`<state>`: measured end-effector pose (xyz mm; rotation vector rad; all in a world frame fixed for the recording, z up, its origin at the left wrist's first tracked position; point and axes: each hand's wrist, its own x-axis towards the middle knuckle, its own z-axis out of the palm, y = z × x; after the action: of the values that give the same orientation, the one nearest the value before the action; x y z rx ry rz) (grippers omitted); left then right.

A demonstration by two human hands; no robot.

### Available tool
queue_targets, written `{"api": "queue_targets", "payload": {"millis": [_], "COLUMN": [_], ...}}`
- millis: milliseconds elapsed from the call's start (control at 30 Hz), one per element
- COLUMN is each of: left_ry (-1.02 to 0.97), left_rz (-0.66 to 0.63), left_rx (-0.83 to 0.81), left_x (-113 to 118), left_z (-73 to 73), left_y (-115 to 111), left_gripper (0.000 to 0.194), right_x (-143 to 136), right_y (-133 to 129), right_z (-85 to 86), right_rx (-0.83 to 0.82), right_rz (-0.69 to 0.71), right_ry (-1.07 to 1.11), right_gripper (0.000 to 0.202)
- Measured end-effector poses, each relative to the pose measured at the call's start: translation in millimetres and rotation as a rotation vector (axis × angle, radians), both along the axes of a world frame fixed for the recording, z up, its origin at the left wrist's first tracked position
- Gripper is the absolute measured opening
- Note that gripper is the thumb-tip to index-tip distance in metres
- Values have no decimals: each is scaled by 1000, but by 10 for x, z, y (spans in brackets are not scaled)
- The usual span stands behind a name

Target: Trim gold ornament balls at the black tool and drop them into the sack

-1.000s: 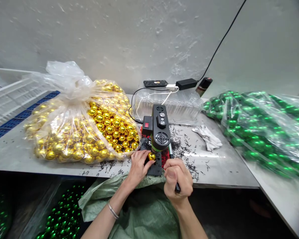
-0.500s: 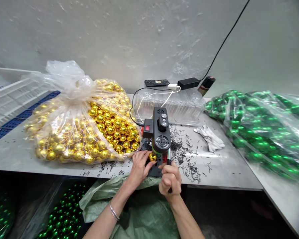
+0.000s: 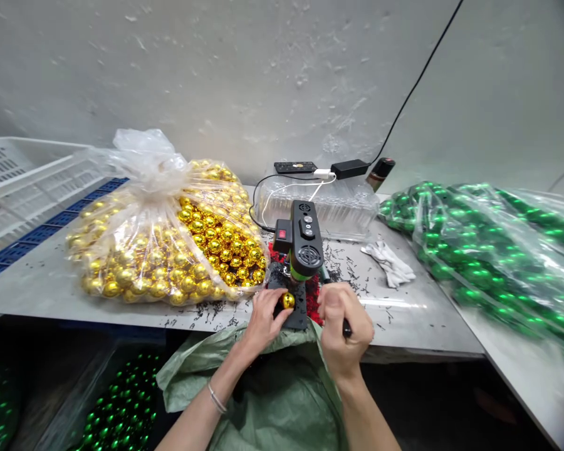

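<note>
My left hand (image 3: 264,316) pinches a shiny gold ball (image 3: 288,300) between thumb and fingers. The ball, with a small dark spot on top, is held at the front of the black base plate (image 3: 299,307), just in front of the head of a small black bench drill press (image 3: 306,241). To the right, my right hand (image 3: 345,322) is wrapped around the press's lever handle (image 3: 346,328); most of the grip is hidden by my fingers. Left of the press lies a clear plastic bag (image 3: 155,181) full of gold balls (image 3: 216,244).
Black shavings lie about the table (image 3: 427,326). White gloves (image 3: 389,264) rest at right, before a bag of green balls (image 3: 489,250). Behind the press sit a clear plastic box (image 3: 343,213) and power adapter (image 3: 350,168). A green sack (image 3: 282,388) hangs at the table's front edge.
My right hand has swung right and up with the lever. More of the gold ball shows now, apart from the drill head, still in my left hand. The camera view has shifted slightly.
</note>
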<state>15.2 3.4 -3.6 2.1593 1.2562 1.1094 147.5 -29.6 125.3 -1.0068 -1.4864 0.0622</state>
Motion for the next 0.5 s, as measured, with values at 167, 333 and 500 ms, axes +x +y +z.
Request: {"api": "queue_targets", "payload": {"millis": [167, 333, 500], "left_ry": [49, 1, 300], "left_rz": [-238, -70, 335], "left_rx": [44, 191, 44], "left_x": [-290, -446, -372], "left_z": [144, 403, 556], "left_y": [-401, -19, 799], "left_gripper": [57, 53, 38], "right_x": [-14, -46, -56], "right_y": [0, -1, 13], "right_z": [43, -149, -155], "right_rx": [35, 78, 106], "right_rz": [-6, -16, -27], "right_ry": [-25, -24, -24], "right_gripper": [30, 29, 29]}}
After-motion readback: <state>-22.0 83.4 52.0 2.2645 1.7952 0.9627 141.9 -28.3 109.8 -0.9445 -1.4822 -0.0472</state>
